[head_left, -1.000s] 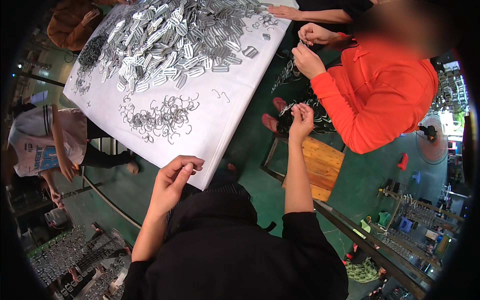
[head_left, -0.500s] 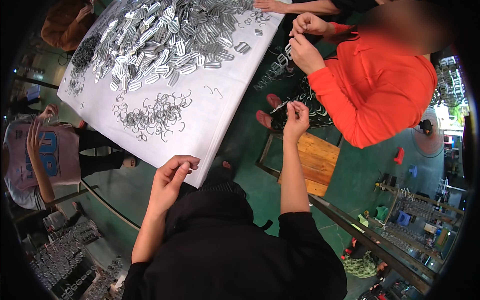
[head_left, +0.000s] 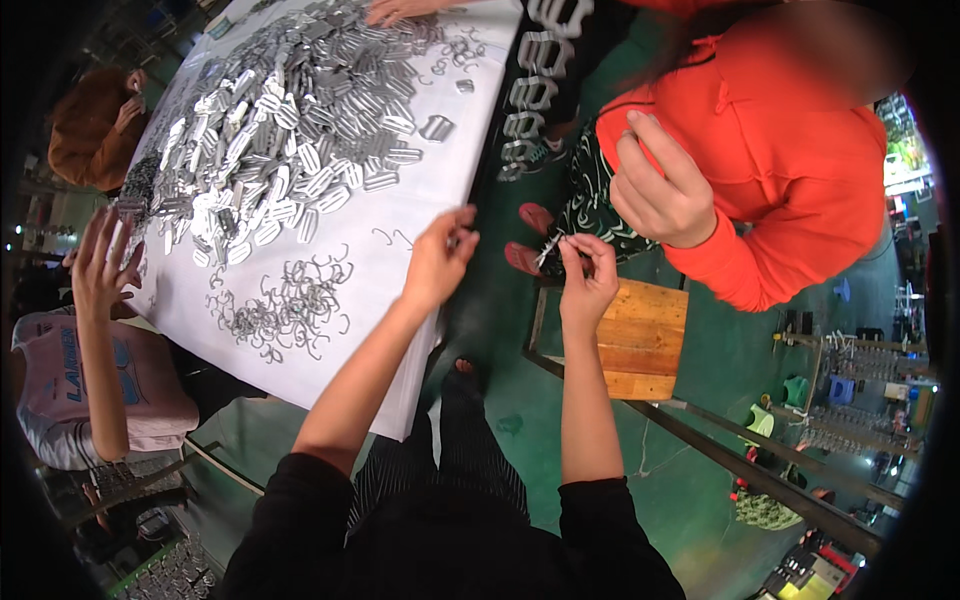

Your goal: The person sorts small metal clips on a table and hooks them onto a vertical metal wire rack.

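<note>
The right hand pinches a small metal clip beyond the table's right edge. The left hand hovers at that edge, fingers narrow, holding nothing visible

Right hand pinches a small metal piece, off the table edge, above the floor. Left hand is just left of it, over the table edge. Left of the left hand, on the table: a loose pile of wire hooks. Farther left and beyond: a big heap of metal buckles. Right of the grip and below it: a wooden stool. Beyond-right: a co-worker's hand, near but apart.
</note>
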### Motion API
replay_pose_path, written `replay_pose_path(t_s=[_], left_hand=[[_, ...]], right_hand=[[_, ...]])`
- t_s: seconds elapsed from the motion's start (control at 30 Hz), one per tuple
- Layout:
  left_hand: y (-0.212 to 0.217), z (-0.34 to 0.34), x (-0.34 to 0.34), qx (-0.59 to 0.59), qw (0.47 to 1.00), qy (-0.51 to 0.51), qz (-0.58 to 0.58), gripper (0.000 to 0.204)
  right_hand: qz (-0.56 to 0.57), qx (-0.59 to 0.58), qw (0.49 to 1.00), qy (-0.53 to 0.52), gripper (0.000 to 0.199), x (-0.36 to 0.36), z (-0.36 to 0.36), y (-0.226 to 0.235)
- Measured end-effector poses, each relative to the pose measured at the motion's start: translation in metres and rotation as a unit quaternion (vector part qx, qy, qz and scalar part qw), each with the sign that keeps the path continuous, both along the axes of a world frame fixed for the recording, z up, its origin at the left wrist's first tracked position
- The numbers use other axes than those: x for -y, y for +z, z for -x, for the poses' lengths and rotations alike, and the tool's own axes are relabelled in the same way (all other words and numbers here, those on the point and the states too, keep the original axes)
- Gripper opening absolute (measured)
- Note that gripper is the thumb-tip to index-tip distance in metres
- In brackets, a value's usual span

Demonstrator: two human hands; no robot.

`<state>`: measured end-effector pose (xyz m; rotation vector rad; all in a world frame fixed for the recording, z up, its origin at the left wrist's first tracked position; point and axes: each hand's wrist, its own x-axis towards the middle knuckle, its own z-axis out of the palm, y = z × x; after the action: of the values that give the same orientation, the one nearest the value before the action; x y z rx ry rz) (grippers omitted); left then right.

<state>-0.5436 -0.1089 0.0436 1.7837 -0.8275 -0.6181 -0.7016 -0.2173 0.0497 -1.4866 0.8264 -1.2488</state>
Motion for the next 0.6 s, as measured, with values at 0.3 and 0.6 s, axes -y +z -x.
replay_pose_path(t_s=[0.3,0.6], left_hand=[[-0.025,-0.061,0.056,0.245,0.966,0.053,0.06,0.094],[-0.008,-0.015,0.059,0.18,0.969,0.073,0.156,0.108]], right_hand=[[0.062,0.006,0.998,-0.013,0.014,0.003,-0.007,-0.005],[0.05,0.029,0.998,0.0,0.016,-0.001,-0.007,-0.002]])
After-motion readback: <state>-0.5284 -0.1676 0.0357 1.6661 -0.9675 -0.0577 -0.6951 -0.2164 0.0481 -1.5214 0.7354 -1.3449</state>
